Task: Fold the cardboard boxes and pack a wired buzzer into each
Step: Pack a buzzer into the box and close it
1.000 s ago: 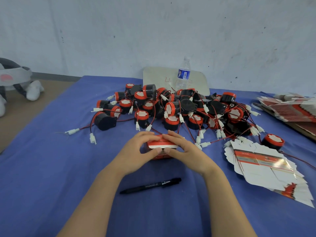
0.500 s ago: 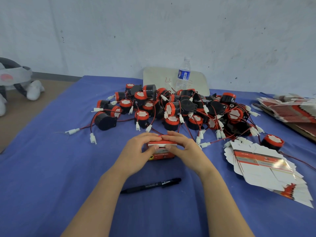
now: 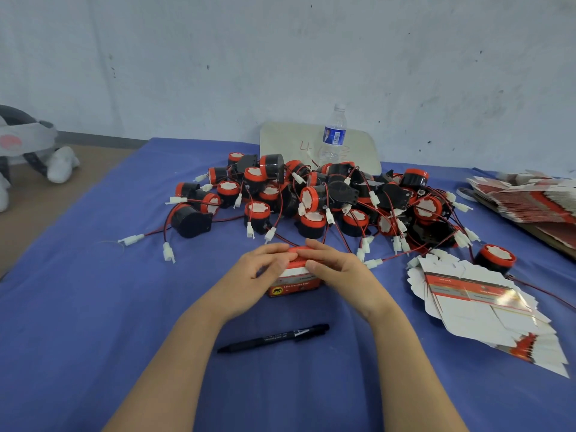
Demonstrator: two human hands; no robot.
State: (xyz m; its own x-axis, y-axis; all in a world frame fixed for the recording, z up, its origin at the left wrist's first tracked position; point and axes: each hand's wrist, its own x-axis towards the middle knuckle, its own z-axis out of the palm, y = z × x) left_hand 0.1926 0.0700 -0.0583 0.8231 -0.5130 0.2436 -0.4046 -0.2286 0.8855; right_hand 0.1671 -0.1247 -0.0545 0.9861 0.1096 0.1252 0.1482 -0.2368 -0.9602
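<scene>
A small red and white cardboard box [image 3: 294, 280] stands on the blue table cloth [image 3: 93, 307] in front of me. My left hand [image 3: 255, 277] grips its left side with fingers curled over the top. My right hand [image 3: 338, 271] holds the right side, fingers across the top flap. Its contents are hidden. Behind it lies a heap of black and red wired buzzers [image 3: 311, 198] with white plugs. A fan of flat unfolded boxes [image 3: 477, 307] lies to the right.
A black pen [image 3: 274, 338] lies near me below the box. A water bottle [image 3: 334, 135] stands at the back against a pale board [image 3: 286, 141]. More flat boxes [image 3: 530, 198] are stacked at the far right. One loose buzzer [image 3: 495, 258] sits by the fan.
The white top flap has come down onto the box under my fingers, and the box's red front face now shows. Both hands stayed on it.
</scene>
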